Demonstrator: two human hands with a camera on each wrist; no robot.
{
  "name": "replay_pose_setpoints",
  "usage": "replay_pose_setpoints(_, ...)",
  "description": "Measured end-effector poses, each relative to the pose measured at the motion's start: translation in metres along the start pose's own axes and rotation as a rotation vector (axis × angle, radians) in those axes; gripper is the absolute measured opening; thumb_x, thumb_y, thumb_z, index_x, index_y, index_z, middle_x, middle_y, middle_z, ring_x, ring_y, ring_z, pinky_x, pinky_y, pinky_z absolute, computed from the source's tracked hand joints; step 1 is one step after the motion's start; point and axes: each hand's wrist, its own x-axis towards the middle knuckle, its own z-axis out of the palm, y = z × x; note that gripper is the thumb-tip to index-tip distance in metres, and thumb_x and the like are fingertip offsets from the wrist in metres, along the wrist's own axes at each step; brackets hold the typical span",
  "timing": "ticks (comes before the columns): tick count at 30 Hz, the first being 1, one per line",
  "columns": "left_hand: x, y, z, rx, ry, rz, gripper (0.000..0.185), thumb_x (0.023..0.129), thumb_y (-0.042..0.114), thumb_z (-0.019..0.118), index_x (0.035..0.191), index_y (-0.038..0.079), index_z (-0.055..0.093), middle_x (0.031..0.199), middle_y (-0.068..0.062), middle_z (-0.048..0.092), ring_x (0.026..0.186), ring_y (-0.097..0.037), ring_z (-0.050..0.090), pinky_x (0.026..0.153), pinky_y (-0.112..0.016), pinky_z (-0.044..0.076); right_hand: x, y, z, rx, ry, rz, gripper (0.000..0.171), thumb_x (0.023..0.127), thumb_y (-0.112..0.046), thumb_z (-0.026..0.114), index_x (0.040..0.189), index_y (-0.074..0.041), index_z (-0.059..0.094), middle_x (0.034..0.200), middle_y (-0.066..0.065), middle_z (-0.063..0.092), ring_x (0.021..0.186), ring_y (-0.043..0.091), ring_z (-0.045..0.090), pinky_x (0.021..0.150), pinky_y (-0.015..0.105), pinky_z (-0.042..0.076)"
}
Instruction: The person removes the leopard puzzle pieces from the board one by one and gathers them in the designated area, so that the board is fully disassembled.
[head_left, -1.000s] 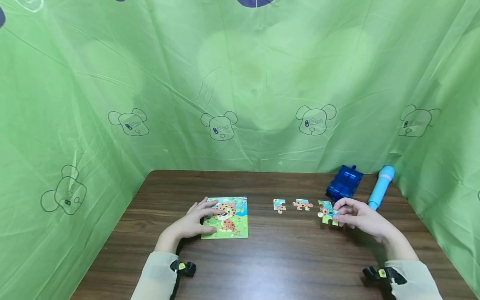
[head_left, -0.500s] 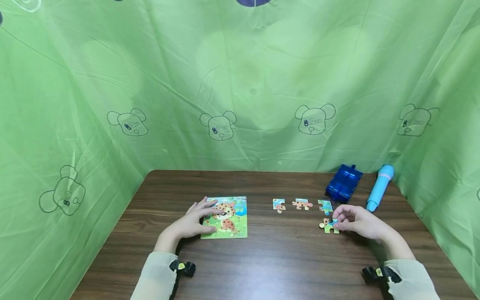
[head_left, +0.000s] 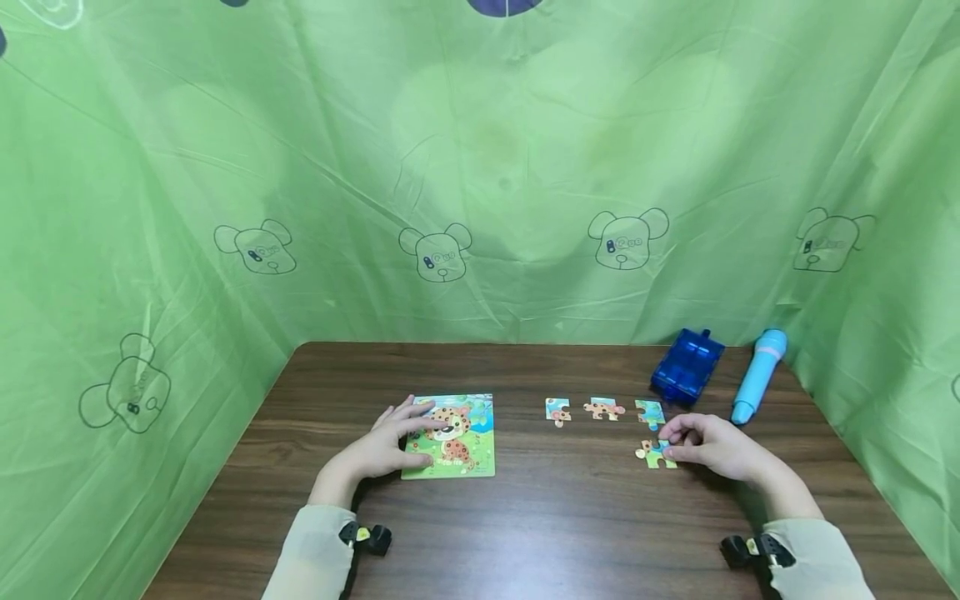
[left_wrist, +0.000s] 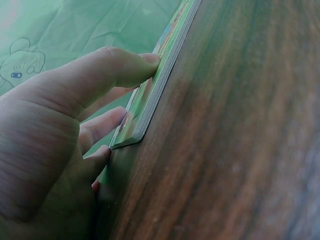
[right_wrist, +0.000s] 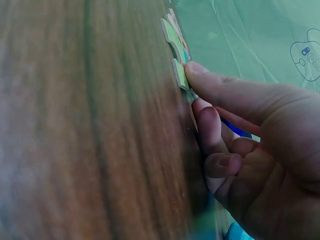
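Two hands at a leopard puzzle on the wooden counter (head_left: 525, 517).

The left hand (head_left: 382, 448) lies flat on the puzzle board (head_left: 459, 437), fingers straight and spread, thumb against its near edge; its grip is loose and holds nothing. The right hand (head_left: 708, 446) pinches a loose puzzle piece (head_left: 654, 454) that lies on the counter, right of the board. Three more pieces (head_left: 600, 409) lie in a row just behind it. A blue box (head_left: 688, 365) and a light blue tube (head_left: 756, 375) sit at the far right.
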Motion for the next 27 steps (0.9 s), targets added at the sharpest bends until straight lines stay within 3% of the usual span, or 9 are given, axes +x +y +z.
replay_pose_setpoints(7, -0.0009, 0.0002, 0.0007, 0.002, 0.014, -0.001, 0.060, 0.096, 0.038, 0.085, 0.153, 0.029, 0.067, 0.177, -0.008, 0.035, 0.168, -0.044, 0.006, 0.130, -0.072, -0.003, -0.0002, -0.0017, -0.0009, -0.050, 0.020, 0.021, 0.015, 0.097, -0.016, 0.085, 0.108, -0.010, 0.077, 0.097, 0.001, 0.068, 0.079, 0.005, 0.059, 0.072, 0.024, 0.051)
replay_pose_setpoints(27, -0.0019, 0.0019, -0.0008, 0.007, 0.014, 0.015, 0.060, 0.095, 0.037, 0.084, 0.152, 0.029, 0.067, 0.177, -0.010, 0.034, 0.168, -0.045, 0.006, 0.129, -0.074, -0.002, -0.0017, -0.0020, 0.0004, -0.012, 0.023, 0.055, 0.018, 0.096, -0.013, 0.084, 0.111, -0.006, 0.076, 0.097, 0.003, 0.068, 0.079, 0.006, 0.060, 0.071, 0.024, 0.051)
